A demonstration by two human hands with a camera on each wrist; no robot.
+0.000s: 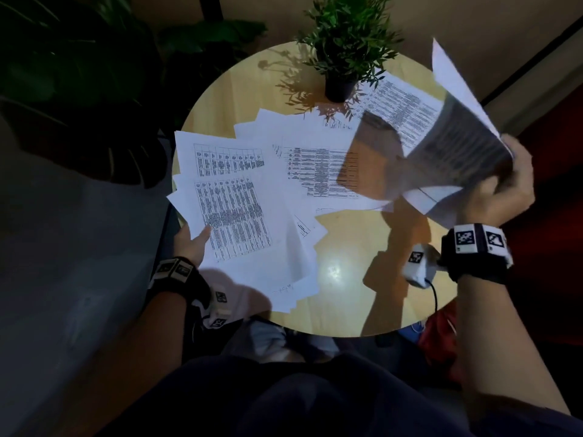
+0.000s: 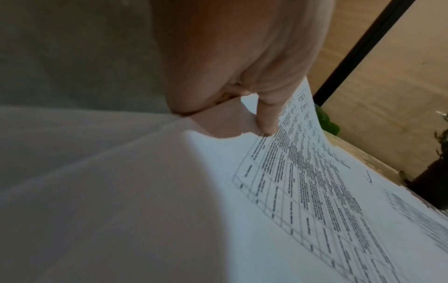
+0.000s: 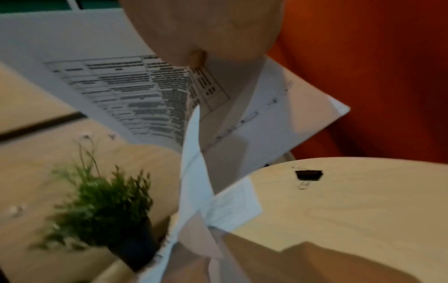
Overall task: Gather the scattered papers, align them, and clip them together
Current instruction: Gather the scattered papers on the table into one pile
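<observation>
Both hands grip printed sheets, right hand lifting some, left hand pinching others; only the right wrist view shows a black binder clip on the round wooden counter.

Right hand holding printed sheets above round table, black binder clip, blurred potted plant

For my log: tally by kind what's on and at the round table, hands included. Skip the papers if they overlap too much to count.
hands: 2 (left hand, right hand)
binder clip: 1
potted plant: 1
table: 1
papers: overlapping, not countable
Total: 5, without the papers
</observation>
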